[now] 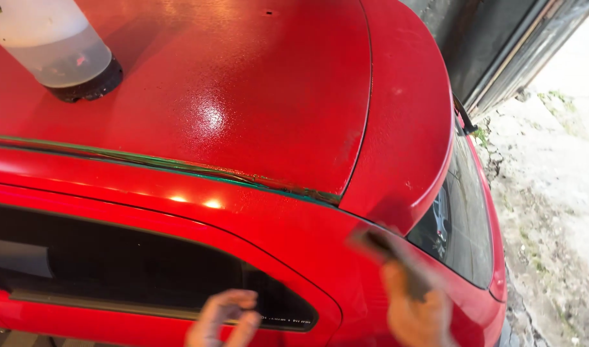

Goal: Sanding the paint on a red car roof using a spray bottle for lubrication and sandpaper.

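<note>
Dark and blurred, a flat pad-like tool [389, 260] sits clamped in our right hand [418, 313], its upper end laid against the red car body [294, 238] just below the rear corner of the roof; we cannot make out what kind of tool it is. Our left hand [224, 318] shows at the bottom edge with fingers loosely curled and nothing in it, hovering in front of the dark side window [114, 270], near its rear tip; whether it touches the glass we cannot tell.

Above both hands a thin green strip [179, 166] runs along the seam between the side of the car and the glossy red roof [230, 83], ending close to the rear corner. On the roof, well apart from our hands at the upper left, stands a translucent plastic bottle [53, 42] on a black base. Right of the tool we see the tinted rear window [465, 218] sloping down. Beyond the car lies rough pale ground [552, 180], and a grey wall [500, 38] rises at the upper right.
</note>
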